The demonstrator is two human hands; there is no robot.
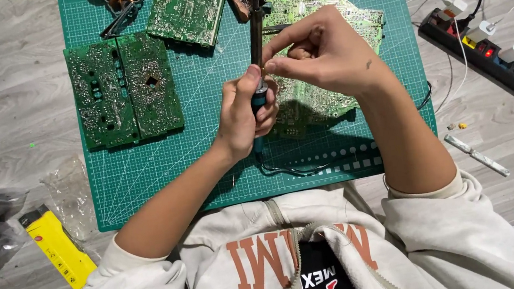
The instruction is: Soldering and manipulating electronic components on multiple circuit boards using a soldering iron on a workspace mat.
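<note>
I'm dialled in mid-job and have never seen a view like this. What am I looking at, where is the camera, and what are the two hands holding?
There is one picture, taken by a camera worn on the person's head and looking down, so their arms reach up into the frame from the bottom. No machine is involved, only bare hands.

The left hand grips a soldering iron by its teal handle, tip pointing away. The right hand is curled just beside the iron's shaft; whether it pinches anything I cannot tell.

Under both hands lies a light green circuit board on a green cutting mat. Further left sit a darker double board and another board above it. A black power strip lies to the right, a yellow tool at lower left.
</note>
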